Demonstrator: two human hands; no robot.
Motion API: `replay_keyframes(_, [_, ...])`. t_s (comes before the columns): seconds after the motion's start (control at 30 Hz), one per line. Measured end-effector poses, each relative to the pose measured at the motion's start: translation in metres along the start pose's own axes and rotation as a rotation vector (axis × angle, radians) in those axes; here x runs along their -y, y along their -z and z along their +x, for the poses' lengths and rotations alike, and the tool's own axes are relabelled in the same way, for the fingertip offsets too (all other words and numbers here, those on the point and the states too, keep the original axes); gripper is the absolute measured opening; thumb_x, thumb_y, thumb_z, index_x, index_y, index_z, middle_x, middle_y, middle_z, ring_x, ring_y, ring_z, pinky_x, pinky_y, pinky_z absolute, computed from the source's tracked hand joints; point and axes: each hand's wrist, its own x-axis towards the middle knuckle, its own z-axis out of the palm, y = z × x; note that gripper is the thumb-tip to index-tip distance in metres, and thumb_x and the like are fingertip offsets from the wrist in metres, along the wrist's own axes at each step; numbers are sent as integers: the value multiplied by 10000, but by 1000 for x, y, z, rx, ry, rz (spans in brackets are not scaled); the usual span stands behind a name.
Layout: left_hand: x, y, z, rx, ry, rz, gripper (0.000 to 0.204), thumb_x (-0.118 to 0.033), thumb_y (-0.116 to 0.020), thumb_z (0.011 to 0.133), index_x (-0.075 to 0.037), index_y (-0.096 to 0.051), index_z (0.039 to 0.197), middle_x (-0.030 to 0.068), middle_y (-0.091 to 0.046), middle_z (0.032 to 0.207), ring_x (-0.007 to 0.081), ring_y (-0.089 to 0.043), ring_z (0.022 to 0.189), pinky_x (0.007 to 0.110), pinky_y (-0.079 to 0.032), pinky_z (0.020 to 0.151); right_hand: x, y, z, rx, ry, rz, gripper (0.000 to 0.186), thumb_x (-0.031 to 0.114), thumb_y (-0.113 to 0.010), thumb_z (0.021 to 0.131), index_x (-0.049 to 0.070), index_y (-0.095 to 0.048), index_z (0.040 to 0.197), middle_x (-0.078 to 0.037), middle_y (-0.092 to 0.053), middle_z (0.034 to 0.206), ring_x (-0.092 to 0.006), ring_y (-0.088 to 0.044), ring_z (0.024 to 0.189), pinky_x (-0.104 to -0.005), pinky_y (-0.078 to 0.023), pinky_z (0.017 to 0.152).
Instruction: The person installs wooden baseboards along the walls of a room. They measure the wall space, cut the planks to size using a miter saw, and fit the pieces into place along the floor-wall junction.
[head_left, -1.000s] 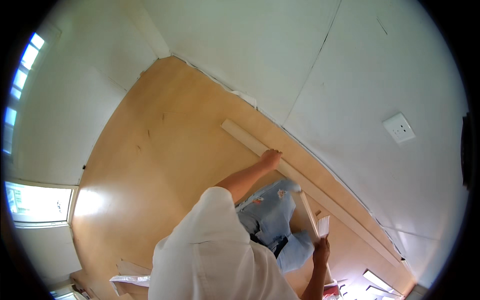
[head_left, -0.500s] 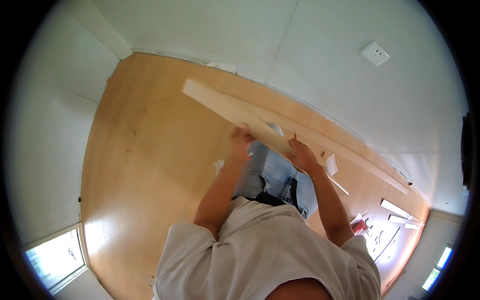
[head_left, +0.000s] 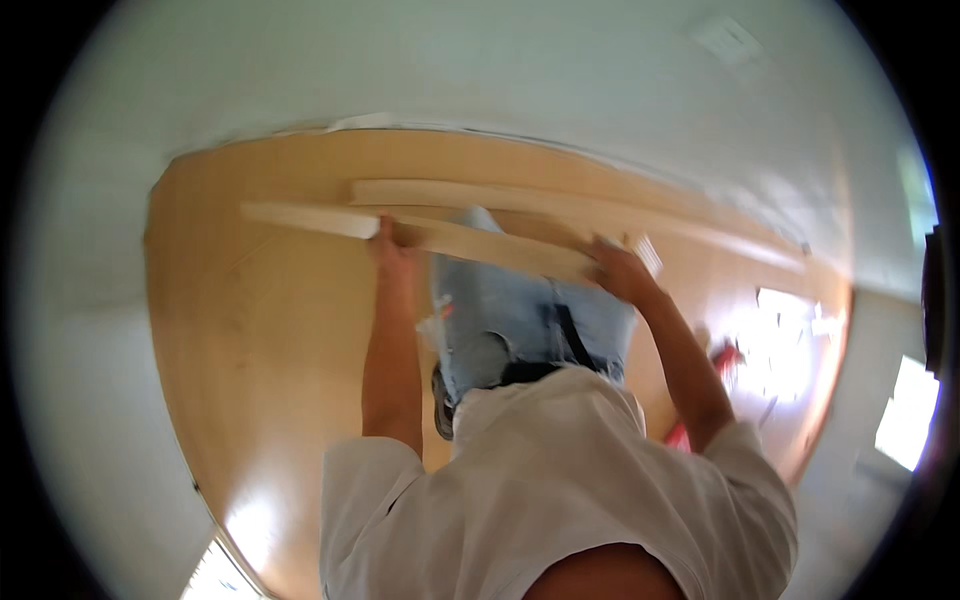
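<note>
A long pale wooden strip (head_left: 500, 247) stretches across in front of my knees, held between both hands. My left hand (head_left: 395, 248) grips it partway along, and the strip's far left end reaches beyond the fingers. Around its right end is closed my right hand (head_left: 618, 270), somewhat smeared by motion. Just beyond lies a second long pale strip (head_left: 560, 208) on the floor, roughly in line with the wall. My legs in blue jeans (head_left: 500, 300) are bent beneath the held strip.
The wood-coloured floor (head_left: 270, 340) meets a pale wall (head_left: 480, 70) at the back, with a socket (head_left: 728, 40) on it. Ribbed white pieces (head_left: 645, 255) sit beside my right hand. A blurred red thing (head_left: 727, 355) is on the floor at right, near bright glare.
The held strip has swung from a steep slant to nearly level, its left end lowered. My left hand has moved left along with it, farther from the right. My view has turned.
</note>
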Motion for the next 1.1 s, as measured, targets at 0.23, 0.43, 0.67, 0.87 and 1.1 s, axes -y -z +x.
replay_keyframes(0.23, [-38, -20, 12, -65, 168, -141, 342, -262, -607, 904, -53, -586, 1174, 92, -606, 1175, 278, -555, 1112, 483, -472, 955, 10, 114, 9, 123, -188, 723, 422, 56, -731, 760, 3, -612, 1162, -74, -664, 924, -163, -619, 866, -310, -472, 859])
replay_keyframes(0.43, [-68, 72, 77, 371, -14, -64, 308, -376, -532, 938, -92, -610, 1028, 56, -671, 767, 228, -648, 675, 436, -556, 644, 33, 97, 30, -112, -85, 749, 326, 36, -712, 815, -19, -616, 1122, -43, -612, 906, -115, -574, 870, -272, -476, 806])
replay_keyframes(0.67, [11, -31, 26, 123, 33, -197, 457, -384, -653, 900, -135, -459, 1230, 51, -607, 1025, 184, -625, 864, 315, -556, 611, 52, -20, 39, -458, -194, 508, 240, 62, -691, 834, 16, -621, 1060, -134, -675, 869, -189, -666, 832, -315, -507, 750])
replay_keyframes(0.87, [22, -79, -32, -140, -55, 210, 687, -240, -650, 900, -121, -247, 1443, 124, -577, 1144, 220, -613, 964, 376, -558, 727, 110, -87, 122, -373, -131, 512, 298, 71, -631, 869, 57, -604, 1166, -120, -673, 865, -187, -645, 814, -332, -508, 750])
replay_keyframes(1.1, [-26, -38, 144, -323, -583, 524, 866, -185, -627, 874, -14, -74, 1518, 231, -531, 1328, 307, -611, 1081, 388, -502, 893, 117, -116, 187, -270, 20, 621, 325, 26, -588, 890, 70, -585, 1213, -160, -672, 1061, -279, -681, 921, -362, -530, 788])
